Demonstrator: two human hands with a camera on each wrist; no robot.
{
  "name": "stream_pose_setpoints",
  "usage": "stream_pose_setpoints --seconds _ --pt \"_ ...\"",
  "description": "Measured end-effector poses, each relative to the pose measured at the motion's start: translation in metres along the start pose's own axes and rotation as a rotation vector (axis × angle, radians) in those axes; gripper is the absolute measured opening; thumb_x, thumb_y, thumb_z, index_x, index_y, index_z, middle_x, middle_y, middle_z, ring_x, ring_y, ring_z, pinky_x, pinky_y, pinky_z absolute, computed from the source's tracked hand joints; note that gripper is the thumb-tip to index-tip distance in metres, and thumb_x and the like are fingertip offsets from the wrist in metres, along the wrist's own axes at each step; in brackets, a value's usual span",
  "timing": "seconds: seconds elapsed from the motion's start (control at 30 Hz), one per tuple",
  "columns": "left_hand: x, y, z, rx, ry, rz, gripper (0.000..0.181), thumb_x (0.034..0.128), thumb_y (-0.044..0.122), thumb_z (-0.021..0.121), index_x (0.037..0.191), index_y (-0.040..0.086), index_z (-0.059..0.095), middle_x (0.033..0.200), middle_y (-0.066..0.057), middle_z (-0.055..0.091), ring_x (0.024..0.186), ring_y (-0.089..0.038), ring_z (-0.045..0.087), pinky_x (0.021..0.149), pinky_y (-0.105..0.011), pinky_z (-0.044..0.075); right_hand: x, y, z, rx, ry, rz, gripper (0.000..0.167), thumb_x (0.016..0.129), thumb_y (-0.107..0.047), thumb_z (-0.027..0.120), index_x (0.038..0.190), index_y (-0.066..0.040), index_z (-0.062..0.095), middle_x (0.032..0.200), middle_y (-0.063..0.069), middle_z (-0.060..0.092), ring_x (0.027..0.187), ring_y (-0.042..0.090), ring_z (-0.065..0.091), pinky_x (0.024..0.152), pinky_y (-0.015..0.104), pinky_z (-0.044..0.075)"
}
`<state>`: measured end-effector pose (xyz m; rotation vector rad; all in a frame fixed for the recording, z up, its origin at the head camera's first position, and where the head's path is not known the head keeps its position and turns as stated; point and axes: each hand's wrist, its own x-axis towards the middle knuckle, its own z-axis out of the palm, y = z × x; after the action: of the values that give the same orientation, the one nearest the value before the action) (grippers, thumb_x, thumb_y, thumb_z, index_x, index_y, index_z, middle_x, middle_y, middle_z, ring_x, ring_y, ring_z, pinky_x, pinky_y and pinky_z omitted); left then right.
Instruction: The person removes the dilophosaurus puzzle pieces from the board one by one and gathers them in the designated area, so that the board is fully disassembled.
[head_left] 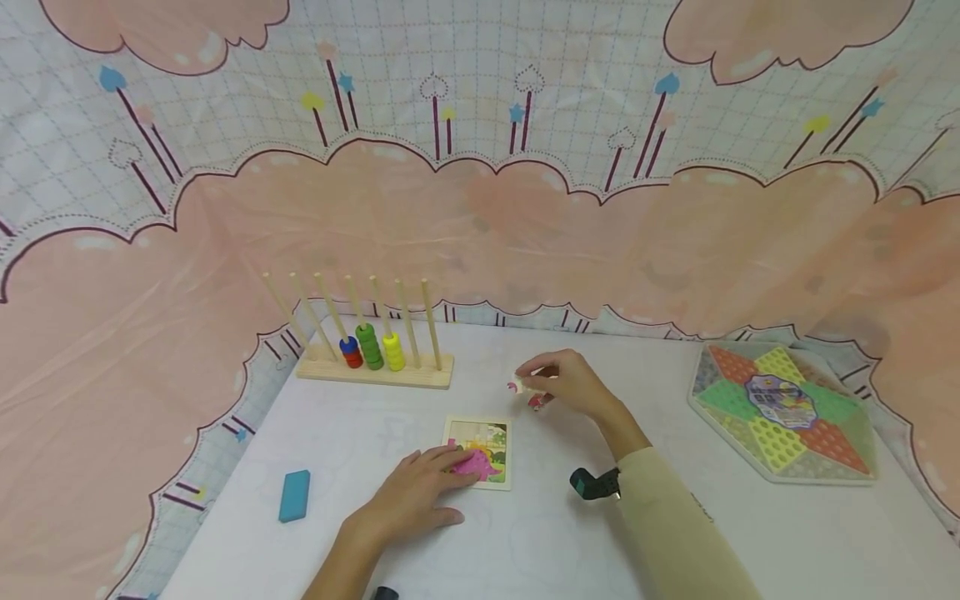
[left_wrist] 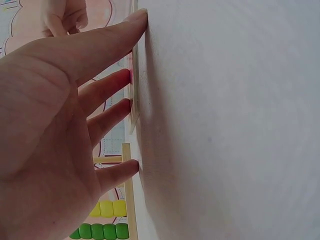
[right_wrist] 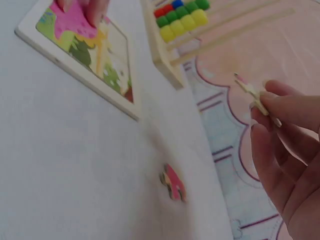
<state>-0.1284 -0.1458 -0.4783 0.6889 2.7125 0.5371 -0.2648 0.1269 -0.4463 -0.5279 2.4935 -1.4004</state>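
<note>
A small framed jigsaw puzzle (head_left: 509, 467) with a pink dinosaur picture lies flat on the table. My left hand (head_left: 416, 493) rests on its left part with fingers spread and fairly straight; in the left wrist view the thumb (left_wrist: 112, 40) reaches past the frame. To the upper right of the puzzle, my right hand (head_left: 573, 385) pinches a puzzle piece (right_wrist: 252, 94) between thumb and fingers, raised off the table. Below that hand lies a loose puzzle piece (right_wrist: 173, 184), pink and red. In the right wrist view, a pale bare patch (right_wrist: 118, 49) shows within the puzzle's frame.
A wooden bead abacus (head_left: 375, 377) with upright pegs stands at the back left. A blue block (head_left: 295, 496) lies at the left. At the right sits an octagonal board of colored pieces (head_left: 780, 408). Patterned cloth (head_left: 480, 225) hangs behind the white table (head_left: 540, 533).
</note>
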Motion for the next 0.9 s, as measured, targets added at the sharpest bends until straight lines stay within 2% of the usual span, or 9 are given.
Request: stream_pose_setpoints --seconds 0.1,0.23,0.3,0.53,0.67,0.8,0.9 --pt "0.0 0.0 0.0 -0.002 0.007 0.004 0.056 0.0881 0.037 0.079 0.141 0.03 0.062 0.159 -0.003 0.049 0.152 -0.032 0.038 0.119 -0.068 0.032 -0.006 0.006 -0.011 0.017 0.07 0.016 0.02 0.096 -0.011 0.07 0.114 -0.007 0.077 0.12 0.015 0.075 0.097 0.023 0.072 0.079 0.028 0.064" --pt "-0.002 -0.001 0.0 -0.012 0.019 0.008 0.056 0.0876 0.036 0.079 0.14 0.029 0.063 0.158 -0.003 0.05 0.152 -0.032 0.038 0.119 -0.068 0.032 -0.015 0.016 -0.023 -0.004 0.134 0.042 0.021 0.097 -0.014 0.07 0.116 -0.008 0.076 0.121 0.013 0.075 0.102 0.022 0.072 0.087 0.025 0.062" --pt "-0.002 -0.001 0.001 -0.013 0.032 0.016 0.055 0.0873 0.035 0.08 0.14 0.029 0.064 0.158 -0.004 0.051 0.151 -0.033 0.039 0.119 -0.069 0.033 -0.019 0.023 -0.028 -0.031 0.152 0.064 0.023 0.095 -0.018 0.073 0.117 -0.01 0.077 0.122 0.012 0.075 0.101 0.021 0.071 0.086 0.024 0.061" --pt "-0.002 -0.002 0.002 -0.021 0.06 0.034 0.055 0.0865 0.035 0.08 0.138 0.027 0.065 0.156 -0.004 0.052 0.15 -0.033 0.042 0.117 -0.07 0.034 -0.027 0.041 -0.035 -0.001 0.14 0.138 0.031 0.092 -0.017 0.076 0.122 -0.009 0.074 0.127 0.015 0.072 0.087 0.029 0.073 0.076 0.033 0.062" --pt "-0.002 -0.002 0.002 -0.024 0.058 0.034 0.054 0.0869 0.034 0.08 0.138 0.027 0.065 0.156 -0.004 0.052 0.15 -0.033 0.041 0.117 -0.07 0.034 -0.027 0.047 -0.035 -0.018 0.129 0.156 0.029 0.094 -0.014 0.074 0.122 -0.006 0.073 0.125 0.017 0.072 0.084 0.022 0.072 0.077 0.031 0.063" --pt "-0.001 -0.002 0.003 -0.021 0.056 0.034 0.054 0.0871 0.034 0.08 0.138 0.027 0.065 0.156 -0.004 0.052 0.15 -0.033 0.041 0.117 -0.07 0.034 -0.024 0.059 -0.031 -0.037 0.136 0.221 0.025 0.093 -0.013 0.075 0.117 -0.007 0.075 0.123 0.015 0.071 0.085 0.014 0.071 0.077 0.026 0.061" --pt "-0.001 -0.001 0.003 -0.017 0.053 0.031 0.054 0.0868 0.035 0.08 0.138 0.027 0.065 0.156 -0.004 0.052 0.15 -0.033 0.041 0.117 -0.07 0.034 -0.023 0.068 -0.026 -0.064 0.153 0.258 0.023 0.091 -0.017 0.077 0.112 -0.01 0.076 0.122 0.012 0.072 0.087 0.015 0.067 0.074 0.023 0.056"
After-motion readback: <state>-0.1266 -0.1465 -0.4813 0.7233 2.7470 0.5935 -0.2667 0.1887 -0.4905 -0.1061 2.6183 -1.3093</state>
